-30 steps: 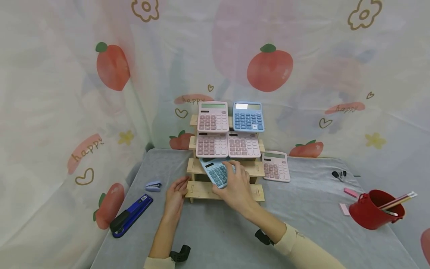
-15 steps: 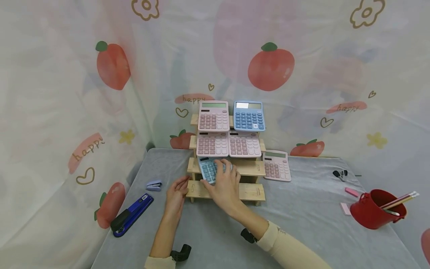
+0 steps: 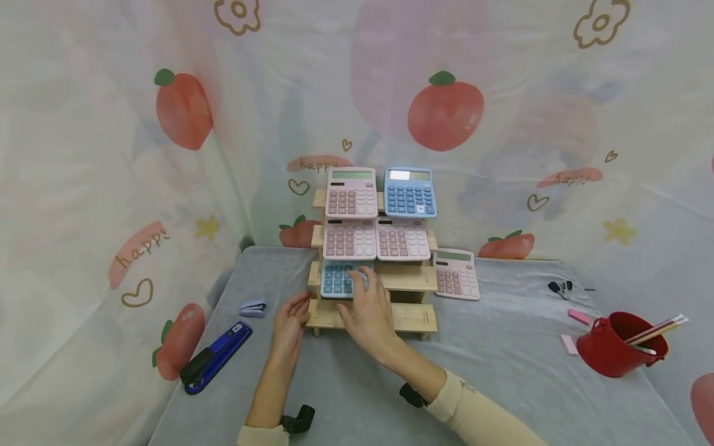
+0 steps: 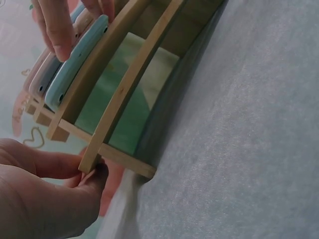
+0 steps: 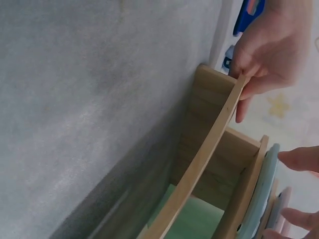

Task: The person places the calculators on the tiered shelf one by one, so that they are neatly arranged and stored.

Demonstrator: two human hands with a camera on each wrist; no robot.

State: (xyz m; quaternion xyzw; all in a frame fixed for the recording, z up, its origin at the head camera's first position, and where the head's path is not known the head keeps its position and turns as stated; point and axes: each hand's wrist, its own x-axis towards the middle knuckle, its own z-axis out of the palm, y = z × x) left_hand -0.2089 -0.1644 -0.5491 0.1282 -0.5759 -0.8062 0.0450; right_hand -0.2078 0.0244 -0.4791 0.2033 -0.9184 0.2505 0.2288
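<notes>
A tiered wooden rack (image 3: 372,314) stands on the table. My left hand (image 3: 289,327) pinches the left end of its lowest step between thumb and fingers, as the left wrist view shows. A blue calculator (image 3: 336,280) lies flat and straight on the second step from the bottom, at the left. Over its right part is my right hand (image 3: 368,313), fingers spread and touching its face, not curled round it. Pink calculators (image 3: 350,240) fill the tier above. The top tier bears a pink calculator (image 3: 351,193) and a blue calculator (image 3: 409,193).
Another pink calculator (image 3: 456,274) leans behind the rack's right side. Left lie a blue stapler (image 3: 216,358) and a small light-blue stapler (image 3: 253,308). At right are a red bucket (image 3: 613,347) with pencils, pink erasers (image 3: 579,316) and black clips (image 3: 559,289).
My right hand has moved left with the blue calculator, which has turned from tilted to straight on its step. The fingers have loosened from it. My left hand stays at the rack.
</notes>
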